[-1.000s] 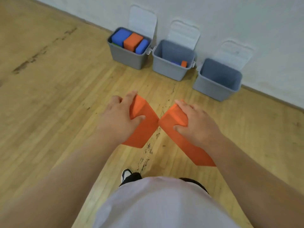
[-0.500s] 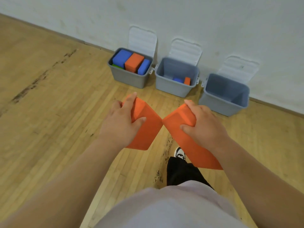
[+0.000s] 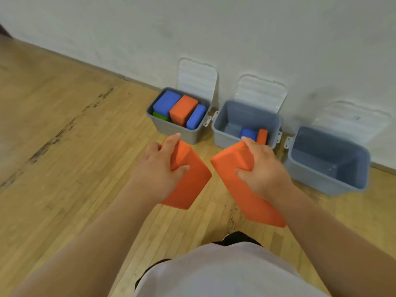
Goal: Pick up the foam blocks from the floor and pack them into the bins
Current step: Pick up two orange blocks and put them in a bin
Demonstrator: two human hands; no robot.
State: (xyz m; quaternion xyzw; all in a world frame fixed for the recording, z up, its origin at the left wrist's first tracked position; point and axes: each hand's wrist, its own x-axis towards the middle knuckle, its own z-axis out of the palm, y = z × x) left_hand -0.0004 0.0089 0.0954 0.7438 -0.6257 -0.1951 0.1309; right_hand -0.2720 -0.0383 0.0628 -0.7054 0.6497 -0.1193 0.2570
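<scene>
Carrying was under way: the left hand (image 3: pixel 158 170) gripped the left block (image 3: pixel 190 183), the right hand (image 3: pixel 264 174) the right block (image 3: pixel 231 168), both aloft near the floor's (image 3: pixel 85 168) wall edge. Next, probably, lowering them into the middle bin (image 3: pixel 227 140).

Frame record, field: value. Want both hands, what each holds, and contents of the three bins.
left hand: grips left orange block
right hand: grips right orange block
left bin: packed blocks, blue, orange, green, near the rim
middle bin: blue block and orange block at the bottom
right bin: no blocks visible
lids: open, upright against the wall
</scene>
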